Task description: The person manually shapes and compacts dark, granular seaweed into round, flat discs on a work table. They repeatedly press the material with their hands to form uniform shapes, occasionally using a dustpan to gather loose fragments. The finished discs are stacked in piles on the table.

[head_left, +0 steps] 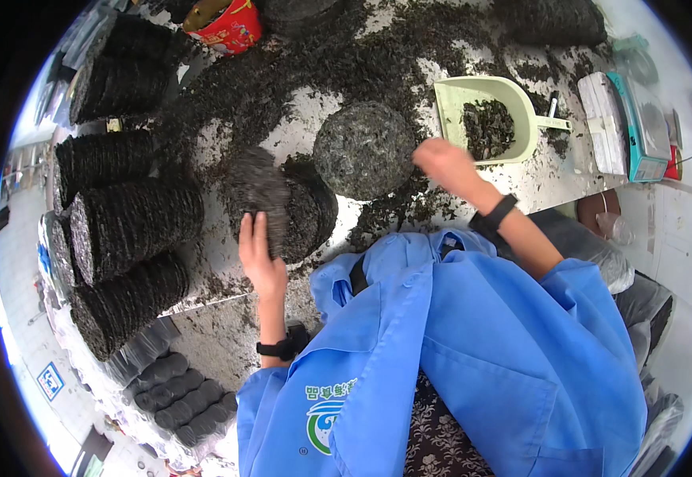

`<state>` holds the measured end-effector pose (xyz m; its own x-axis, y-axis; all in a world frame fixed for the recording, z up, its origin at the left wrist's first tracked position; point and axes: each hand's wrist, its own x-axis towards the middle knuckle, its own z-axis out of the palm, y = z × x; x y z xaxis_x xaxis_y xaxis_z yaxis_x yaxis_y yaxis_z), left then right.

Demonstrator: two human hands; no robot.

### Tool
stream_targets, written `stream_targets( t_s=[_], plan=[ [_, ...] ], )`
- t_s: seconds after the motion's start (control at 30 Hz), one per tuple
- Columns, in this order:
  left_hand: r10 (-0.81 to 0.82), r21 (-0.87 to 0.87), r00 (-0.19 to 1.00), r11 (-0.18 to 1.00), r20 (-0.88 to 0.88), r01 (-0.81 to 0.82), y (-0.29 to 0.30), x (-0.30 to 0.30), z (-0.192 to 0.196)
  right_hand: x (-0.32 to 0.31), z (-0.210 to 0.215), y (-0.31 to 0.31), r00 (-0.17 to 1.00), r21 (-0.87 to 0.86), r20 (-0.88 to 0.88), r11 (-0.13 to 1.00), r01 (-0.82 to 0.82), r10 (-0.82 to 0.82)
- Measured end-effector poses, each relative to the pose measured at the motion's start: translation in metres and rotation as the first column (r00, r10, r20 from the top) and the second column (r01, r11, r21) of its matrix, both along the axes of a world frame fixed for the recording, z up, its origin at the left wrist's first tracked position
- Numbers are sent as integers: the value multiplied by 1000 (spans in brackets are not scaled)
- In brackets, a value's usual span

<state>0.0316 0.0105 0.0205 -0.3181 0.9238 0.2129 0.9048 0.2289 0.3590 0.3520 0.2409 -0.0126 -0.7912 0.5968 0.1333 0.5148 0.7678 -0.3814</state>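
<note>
My left hand (pixel 262 258) grips the edge of a thin, round, dark dried seaweed sheet (pixel 257 179), tilted and blurred by motion. Just beside it, a short stack of round seaweed sheets (pixel 312 211) is partly covered by that sheet. A round dried seaweed cake (pixel 364 151) lies flat on the table in front of me. At its right edge is my right hand (pixel 448 164), fingers curled together and slightly smeared; whatever is between them is hidden.
Loose seaweed flakes (pixel 282 71) cover much of the white table. A pale green dustpan (pixel 530 123) holding flakes lies on the right, near a teal-edged box (pixel 640 131). Tall seaweed stacks (pixel 135 226) line the left side. A red tub (pixel 231 30) stands at the back.
</note>
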Motion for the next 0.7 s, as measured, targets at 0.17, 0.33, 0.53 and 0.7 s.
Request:
stream_targets(
  t_s=[0.17,0.33,0.53,0.7],
  plan=[
    [-94,-632,994,767,64,113,-14,20,-40,-62,-7,-33,962,57,248,989,-135,117],
    [-48,-584,987,801,152,129,-18,8,-46,-66,-34,-28,970,-43,199,990,-134,140],
    [5,-649,984,752,180,115,-6,5,-38,-69,-9,-36,921,-20,358,987,-159,155],
    [3,-676,984,727,177,119,2,7,-24,-72,-26,-32,935,-34,319,988,-154,157]
  ],
)
